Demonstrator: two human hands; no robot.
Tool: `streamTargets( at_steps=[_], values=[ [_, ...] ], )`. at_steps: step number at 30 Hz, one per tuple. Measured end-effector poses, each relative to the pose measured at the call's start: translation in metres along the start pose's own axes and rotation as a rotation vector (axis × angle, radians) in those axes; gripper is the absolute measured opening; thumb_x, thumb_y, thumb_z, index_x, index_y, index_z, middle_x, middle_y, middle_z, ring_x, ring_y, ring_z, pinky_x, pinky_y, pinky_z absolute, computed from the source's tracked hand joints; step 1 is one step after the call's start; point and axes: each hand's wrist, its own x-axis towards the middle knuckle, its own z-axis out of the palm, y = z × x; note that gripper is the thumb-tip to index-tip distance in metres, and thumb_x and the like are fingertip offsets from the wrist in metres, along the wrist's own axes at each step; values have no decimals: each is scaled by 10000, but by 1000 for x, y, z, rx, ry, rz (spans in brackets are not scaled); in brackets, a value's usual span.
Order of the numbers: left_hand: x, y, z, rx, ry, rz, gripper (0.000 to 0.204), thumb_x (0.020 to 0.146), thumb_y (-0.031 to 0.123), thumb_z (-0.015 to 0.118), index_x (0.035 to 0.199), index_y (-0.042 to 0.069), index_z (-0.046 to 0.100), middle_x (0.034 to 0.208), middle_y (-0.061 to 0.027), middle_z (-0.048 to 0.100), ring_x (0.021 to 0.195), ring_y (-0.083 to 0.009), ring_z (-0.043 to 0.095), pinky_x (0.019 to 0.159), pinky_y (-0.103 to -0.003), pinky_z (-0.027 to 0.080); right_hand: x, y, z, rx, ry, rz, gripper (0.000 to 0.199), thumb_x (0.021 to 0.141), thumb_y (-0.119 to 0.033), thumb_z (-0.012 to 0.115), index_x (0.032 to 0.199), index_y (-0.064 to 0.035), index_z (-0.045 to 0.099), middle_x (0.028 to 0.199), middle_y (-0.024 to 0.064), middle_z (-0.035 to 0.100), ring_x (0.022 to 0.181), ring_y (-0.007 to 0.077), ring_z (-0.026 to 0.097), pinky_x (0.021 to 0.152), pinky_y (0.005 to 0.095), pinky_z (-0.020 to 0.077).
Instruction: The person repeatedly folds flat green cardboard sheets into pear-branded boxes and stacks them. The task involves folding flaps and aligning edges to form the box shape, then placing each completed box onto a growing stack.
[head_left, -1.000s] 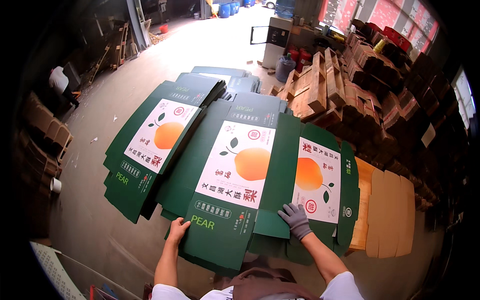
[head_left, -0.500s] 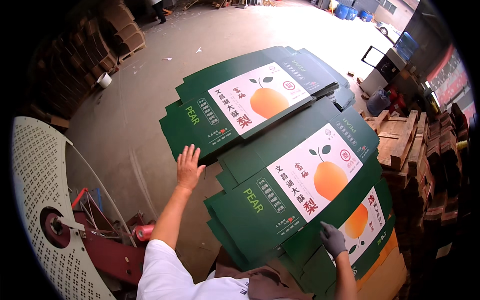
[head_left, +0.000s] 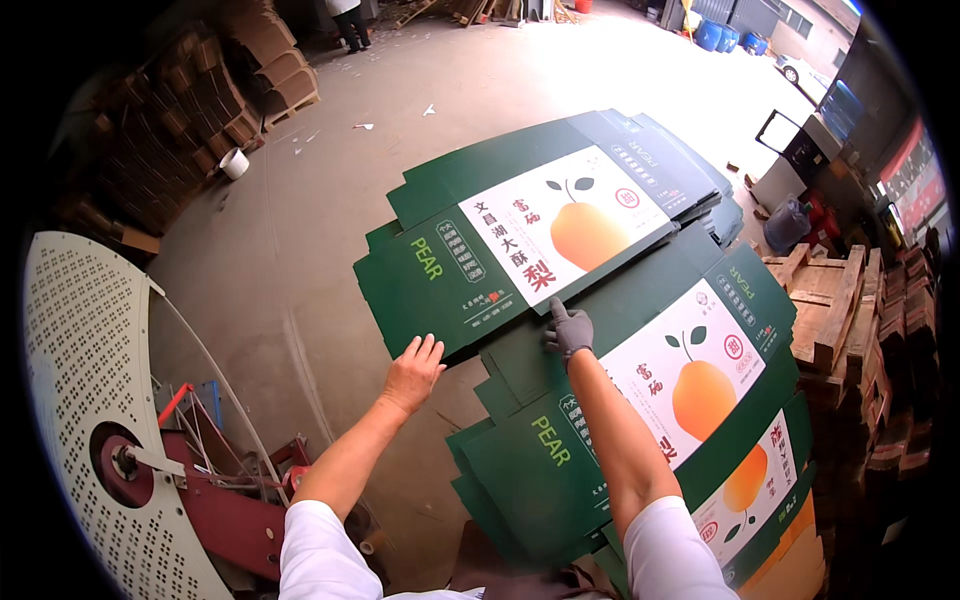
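A stack of flat, unfolded green fruit cartons [head_left: 395,290] lies ahead, printed with an orange fruit on a white panel. A second stack of the same cartons [head_left: 510,480] lies nearer and overlaps alongside it. My left hand [head_left: 413,376] is bare, its fingers stretched out at the near left edge of the far stack's top carton. My right hand [head_left: 570,330], in a grey glove, touches that carton's near edge beside the white panel. Its index finger points forward and the others are partly bent. My right forearm crosses over the near stack and covers part of its print.
More printed cartons [head_left: 745,480] lie turned round at the lower right. A perforated cream guard [head_left: 85,350] on a maroon machine stands at left. Wooden pallets [head_left: 820,300] are at right, brown cardboard stacks [head_left: 180,120] at far left. A person [head_left: 350,22] stands far back.
My right hand has moved forward and left from the lower right cartons to the far stack's near edge. My left hand has come down to that stack's corner. The view has shifted slightly.
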Motion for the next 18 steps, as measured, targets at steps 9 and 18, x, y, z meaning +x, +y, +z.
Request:
streamTargets(
  at_steps=[9, 18],
  values=[
    [17, -16, 12, -103, -54, -260, 844, 942, 565, 492, 1536, 25, 234, 1614, -161, 191, 1501, -324, 139, 1200, -481, 151, -2, -1, 1, 55, -130, -65, 236, 916, -208, 634, 879, 0, 529, 686, 122, 627, 480, 201, 602, 416, 339, 506],
    [-3, 128, -17, -280, -167, -124, 1158, 712, 659, 726, 1508, -29, 241, 1577, -299, 141, 1484, -438, 74, 1159, -610, 105, -1, -14, -83, 198, 65, -307, 219, 925, -188, 580, 923, 31, 580, 744, 79, 606, 509, 136, 574, 475, 275, 496]
  ],
)
